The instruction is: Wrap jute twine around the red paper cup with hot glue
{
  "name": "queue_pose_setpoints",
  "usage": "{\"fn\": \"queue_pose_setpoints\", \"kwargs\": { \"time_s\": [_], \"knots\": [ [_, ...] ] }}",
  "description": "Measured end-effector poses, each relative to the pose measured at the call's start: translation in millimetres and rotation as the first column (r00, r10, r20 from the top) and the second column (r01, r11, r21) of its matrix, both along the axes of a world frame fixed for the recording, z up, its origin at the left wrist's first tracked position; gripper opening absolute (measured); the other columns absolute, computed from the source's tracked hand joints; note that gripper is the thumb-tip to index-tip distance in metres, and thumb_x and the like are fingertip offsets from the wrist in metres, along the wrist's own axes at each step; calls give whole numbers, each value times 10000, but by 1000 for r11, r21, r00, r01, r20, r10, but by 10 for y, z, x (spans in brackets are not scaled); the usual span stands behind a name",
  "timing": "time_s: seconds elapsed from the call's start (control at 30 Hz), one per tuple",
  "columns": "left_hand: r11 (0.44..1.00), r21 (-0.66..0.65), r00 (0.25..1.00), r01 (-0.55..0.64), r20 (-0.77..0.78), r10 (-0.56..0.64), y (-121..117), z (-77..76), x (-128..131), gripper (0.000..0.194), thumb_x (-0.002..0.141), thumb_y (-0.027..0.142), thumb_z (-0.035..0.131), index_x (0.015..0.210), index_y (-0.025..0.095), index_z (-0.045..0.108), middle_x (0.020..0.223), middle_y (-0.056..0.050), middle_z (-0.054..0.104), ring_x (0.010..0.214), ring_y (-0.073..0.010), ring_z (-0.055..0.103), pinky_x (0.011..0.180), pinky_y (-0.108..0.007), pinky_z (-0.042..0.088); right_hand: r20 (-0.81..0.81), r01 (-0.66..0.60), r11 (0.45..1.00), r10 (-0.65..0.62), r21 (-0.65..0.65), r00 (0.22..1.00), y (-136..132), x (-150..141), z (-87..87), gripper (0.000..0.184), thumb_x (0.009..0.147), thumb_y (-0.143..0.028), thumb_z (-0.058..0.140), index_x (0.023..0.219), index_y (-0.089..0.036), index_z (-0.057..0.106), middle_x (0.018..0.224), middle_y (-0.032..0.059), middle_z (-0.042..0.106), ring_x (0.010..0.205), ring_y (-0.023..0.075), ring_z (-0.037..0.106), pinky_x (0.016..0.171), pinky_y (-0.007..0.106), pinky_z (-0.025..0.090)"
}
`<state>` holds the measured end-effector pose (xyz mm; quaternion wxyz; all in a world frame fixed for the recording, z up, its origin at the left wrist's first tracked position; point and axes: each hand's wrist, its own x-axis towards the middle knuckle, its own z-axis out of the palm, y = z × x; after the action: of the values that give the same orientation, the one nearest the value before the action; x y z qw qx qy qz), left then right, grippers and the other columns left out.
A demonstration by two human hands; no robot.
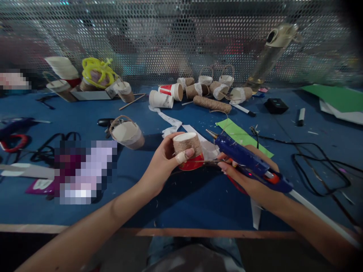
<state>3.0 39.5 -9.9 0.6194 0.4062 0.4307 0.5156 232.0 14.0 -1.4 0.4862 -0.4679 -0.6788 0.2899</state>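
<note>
My left hand (167, 155) is closed round a paper cup (193, 163). Brown twine (181, 141) is wound round the cup's upper part, while a red printed band shows below. A bandage-like strip covers my left thumb. My right hand (241, 170) is closed on a blue glue gun (244, 153), its metal nozzle pointing up and left towards the cup. A strand of twine runs from the cup to my right fingertips. A red curved piece shows beneath that hand, mostly hidden.
Twine-wrapped cups (219, 90), stacked paper cups (161, 99) and a twine roll (212, 104) lie along the back. A handled cup (127, 134) stands left of my hands. Green paper (246, 139) and a black cable (295, 158) lie right. A perforated metal screen (176, 41) borders the table.
</note>
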Motion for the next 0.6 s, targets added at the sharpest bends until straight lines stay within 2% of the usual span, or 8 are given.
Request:
{"fn": "queue_pose_setpoints", "kwargs": {
  "time_s": [0.13,0.27,0.4,0.5,0.6],
  "knots": [
    [1000,21,1000,13,-7,-13,6,-20,-13,416,777,258,861,1161,297,706,1180,-23,719,1098,-224,653,924,-322,535,77,27,997,-32,70,996,-4,9,15,162,842,-191,785,859,-305,671,871,-17,751,783,226,745,703,369,621],
    [998,59,999,9,-43,-7,10,-19,-8,414,781,253,854,1162,289,696,1159,-26,716,1077,-222,650,931,-329,525,102,37,999,-40,31,994,-1,32,43,134,851,-251,796,849,-282,665,811,-18,738,704,192,715,629,325,597],
    [994,99,993,-37,-111,48,4,-2,-7,470,719,243,894,1141,265,687,1125,-27,709,1080,-232,645,973,-351,502,52,-15,988,23,-152,998,33,61,84,200,868,-376,773,771,-255,648,723,-29,686,646,157,652,679,314,581],
    [989,146,984,-32,-170,57,-6,10,-17,479,717,223,889,1148,259,682,1108,-28,710,1071,-233,647,967,-350,498,0,-65,941,69,-331,998,82,81,102,291,864,-469,756,734,-243,625,682,-33,658,641,150,631,732,320,565],
    [986,167,971,-21,-230,60,-20,26,-26,481,722,222,882,1153,255,672,1106,-34,710,1058,-239,653,949,-353,501,-150,-97,894,34,-437,988,125,91,82,335,827,-463,791,702,-230,586,727,-27,664,633,140,619,718,318,558]
  ]
}}
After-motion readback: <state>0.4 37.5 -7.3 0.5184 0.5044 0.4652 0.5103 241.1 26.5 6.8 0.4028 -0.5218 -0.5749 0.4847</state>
